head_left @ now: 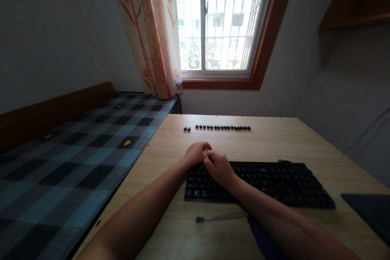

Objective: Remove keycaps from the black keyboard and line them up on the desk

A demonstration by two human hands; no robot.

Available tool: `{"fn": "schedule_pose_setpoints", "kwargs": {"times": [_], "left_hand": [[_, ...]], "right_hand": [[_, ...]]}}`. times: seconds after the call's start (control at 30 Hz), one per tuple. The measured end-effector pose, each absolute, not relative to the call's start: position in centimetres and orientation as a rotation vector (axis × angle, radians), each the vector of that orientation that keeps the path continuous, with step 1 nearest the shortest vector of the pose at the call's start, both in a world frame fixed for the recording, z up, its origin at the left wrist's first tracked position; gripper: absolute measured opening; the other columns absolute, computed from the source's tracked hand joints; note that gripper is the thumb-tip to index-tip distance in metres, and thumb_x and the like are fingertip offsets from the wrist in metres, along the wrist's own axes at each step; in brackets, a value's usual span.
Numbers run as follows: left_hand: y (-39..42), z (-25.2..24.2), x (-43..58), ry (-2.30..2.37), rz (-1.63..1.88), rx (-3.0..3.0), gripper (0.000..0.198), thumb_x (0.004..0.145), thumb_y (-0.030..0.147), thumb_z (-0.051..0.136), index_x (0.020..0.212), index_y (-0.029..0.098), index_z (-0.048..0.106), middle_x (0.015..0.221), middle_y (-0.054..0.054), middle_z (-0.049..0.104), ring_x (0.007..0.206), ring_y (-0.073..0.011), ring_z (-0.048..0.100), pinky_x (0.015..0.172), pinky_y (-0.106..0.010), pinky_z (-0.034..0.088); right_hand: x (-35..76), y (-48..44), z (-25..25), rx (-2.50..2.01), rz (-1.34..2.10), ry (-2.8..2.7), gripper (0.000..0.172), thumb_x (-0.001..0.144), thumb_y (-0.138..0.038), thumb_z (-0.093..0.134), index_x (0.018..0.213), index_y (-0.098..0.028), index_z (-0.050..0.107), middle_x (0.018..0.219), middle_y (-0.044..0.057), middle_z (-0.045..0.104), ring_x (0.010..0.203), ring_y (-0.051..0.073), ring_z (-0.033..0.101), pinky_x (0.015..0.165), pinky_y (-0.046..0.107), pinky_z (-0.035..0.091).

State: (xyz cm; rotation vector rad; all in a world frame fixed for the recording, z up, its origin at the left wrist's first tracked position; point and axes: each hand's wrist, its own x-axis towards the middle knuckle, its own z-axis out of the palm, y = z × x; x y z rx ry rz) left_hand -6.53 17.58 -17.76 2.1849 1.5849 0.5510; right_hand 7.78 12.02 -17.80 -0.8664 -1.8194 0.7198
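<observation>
Both hands meet over the upper left corner of a black keyboard [274, 183] on the wooden table. My right hand [222, 170] is closed, with thin wire loops, apparently a wire keycap puller [215, 152], sticking out at its fingertips. Against it, my left hand [196, 154] has its fingers curled in; whatever they pinch is too small to make out. Beyond the hands lies a row of loose black keycaps [222, 127], with two more keycaps [187, 129] set apart on its left. My hands and right forearm hide part of the keyboard.
Before the keyboard lies a thin-handled brush [200, 219], its handle reaching toward a purple cloth [265, 237] under my right forearm. A dark flat item [368, 211] is at the table's right edge. A checked bed [76, 150] adjoins on the left; a window [228, 20] is behind.
</observation>
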Motion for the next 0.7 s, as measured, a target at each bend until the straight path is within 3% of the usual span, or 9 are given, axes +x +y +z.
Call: {"fn": "schedule_pose_setpoints", "kwargs": {"times": [0.13, 0.33, 0.5, 0.7], "left_hand": [[17.5, -17.8, -6.3, 1.612, 0.607, 2.176, 0.025, 0.086, 0.023, 0.050, 0.092, 0.019, 0.074, 0.085, -0.006, 0.073, 0.080, -0.0189, 0.064, 0.073, -0.027, 0.046], [18.3, -17.2, -7.3, 1.389, 0.696, 2.041, 0.024, 0.087, 0.030, 0.050, 0.086, 0.015, 0.069, 0.077, -0.003, 0.068, 0.074, -0.0162, 0.059, 0.069, -0.026, 0.045], [18.1, -14.2, -9.0, 1.059, 0.482, 1.853, 0.030, 0.085, 0.046, 0.057, 0.089, 0.017, 0.063, 0.081, -0.002, 0.064, 0.071, -0.0130, 0.056, 0.058, -0.022, 0.042], [17.8, -12.7, -9.3, 0.931, 0.307, 1.882, 0.024, 0.076, 0.036, 0.071, 0.086, 0.017, 0.060, 0.078, 0.000, 0.064, 0.068, -0.0117, 0.056, 0.056, -0.022, 0.042]], "right_hand": [[8.1, 13.0, -18.1, -0.948, 0.947, -1.476, 0.031, 0.093, -0.037, 0.043, 0.070, -0.019, 0.053, 0.048, -0.004, 0.049, 0.042, 0.011, 0.045, 0.047, 0.022, 0.037], [8.0, 14.1, -18.4, -0.967, 1.130, -1.200, 0.030, 0.090, -0.042, 0.046, 0.070, -0.020, 0.050, 0.044, -0.007, 0.044, 0.036, 0.009, 0.039, 0.037, 0.020, 0.031], [8.0, 14.4, -18.6, -0.942, 1.185, -1.138, 0.032, 0.089, -0.044, 0.046, 0.068, -0.020, 0.047, 0.044, -0.007, 0.045, 0.034, 0.009, 0.038, 0.034, 0.020, 0.030], [7.9, 14.4, -18.4, -0.945, 1.186, -1.144, 0.033, 0.088, -0.046, 0.046, 0.067, -0.020, 0.047, 0.044, -0.007, 0.045, 0.034, 0.009, 0.038, 0.035, 0.020, 0.030]]}}
